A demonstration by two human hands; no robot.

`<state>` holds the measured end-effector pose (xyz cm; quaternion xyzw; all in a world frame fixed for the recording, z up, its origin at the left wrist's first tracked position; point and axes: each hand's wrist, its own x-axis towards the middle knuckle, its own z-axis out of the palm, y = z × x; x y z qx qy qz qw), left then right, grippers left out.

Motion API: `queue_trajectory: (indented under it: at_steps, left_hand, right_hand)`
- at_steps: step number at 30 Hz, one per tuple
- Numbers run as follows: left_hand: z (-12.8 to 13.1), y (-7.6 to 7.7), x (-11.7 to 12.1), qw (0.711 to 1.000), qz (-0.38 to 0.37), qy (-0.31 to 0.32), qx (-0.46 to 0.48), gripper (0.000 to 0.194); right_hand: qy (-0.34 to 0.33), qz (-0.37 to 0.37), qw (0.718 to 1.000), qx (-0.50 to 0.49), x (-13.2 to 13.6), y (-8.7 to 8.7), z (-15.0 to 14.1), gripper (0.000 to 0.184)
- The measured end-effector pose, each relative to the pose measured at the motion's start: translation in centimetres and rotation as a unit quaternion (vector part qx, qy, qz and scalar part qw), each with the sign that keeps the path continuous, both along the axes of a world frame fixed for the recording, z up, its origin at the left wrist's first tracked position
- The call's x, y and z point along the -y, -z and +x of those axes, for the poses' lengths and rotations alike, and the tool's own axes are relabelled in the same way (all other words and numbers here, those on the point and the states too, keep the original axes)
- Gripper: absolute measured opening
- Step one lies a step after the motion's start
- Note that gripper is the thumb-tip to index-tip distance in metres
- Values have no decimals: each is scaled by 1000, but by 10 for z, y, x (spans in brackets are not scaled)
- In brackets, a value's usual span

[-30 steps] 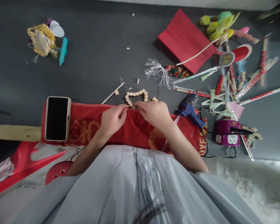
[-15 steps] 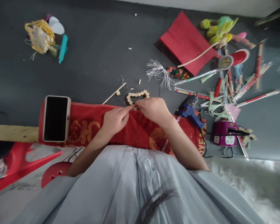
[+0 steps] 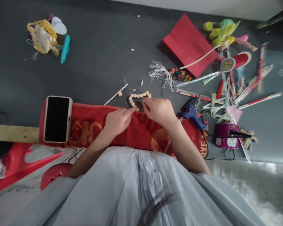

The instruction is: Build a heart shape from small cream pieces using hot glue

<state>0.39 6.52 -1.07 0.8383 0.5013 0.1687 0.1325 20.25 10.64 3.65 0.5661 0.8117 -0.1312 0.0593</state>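
A bumpy cream heart-shaped outline (image 3: 132, 99), seemingly made of many small pieces, lies at the edge of the red towel. My left hand (image 3: 118, 121) has its index finger stretched to the lower tip of the outline, with the fingertips closed on it. To the right, my right hand (image 3: 160, 110) is curled, its fingers pinched together over the outline's right side. Whatever is between those fingers is hidden. Just beyond the hands lie a thin pale stick (image 3: 116, 94), a small cream cluster (image 3: 120, 94) and a short cut piece (image 3: 141, 83).
Under my forearms is a red towel (image 3: 132, 133), with a tablet-like device (image 3: 57, 119) at its left end. A blue glue gun (image 3: 192, 113) sits right of my hand, its cord near a purple power block (image 3: 227, 135). Red paper (image 3: 187, 40) and a teal pen (image 3: 65, 49) lie farther back.
My right hand has shifted slightly right and lifted away from my left fingertips, opening a gap between them. My left hand stays at the outline's lower tip.
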Motion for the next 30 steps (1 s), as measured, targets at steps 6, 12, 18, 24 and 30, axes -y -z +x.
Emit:
queue_trajectory:
  at_steps: [6,12,18,24,30]
  left_hand:
    - [0,1,1,1000,23,-3,-2,41]
    - [0,0,1,1000,10,-11,-7,41]
    - [-1,-1,0,998,63,-15,25,40]
    - [2,-9,1,997,45,-17,57,33]
    - [21,-36,0,991,-56,97,75,34]
  right_hand:
    - [117,146,970,-154,2,3,30,23]
    - [256,209,917,-222,6,-7,72,14]
    - [319,145,918,-185,30,-9,87,14]
    - [298,34,920,-251,63,-3,71,19]
    - [231,-12,899,-373,85,-4,58,15]
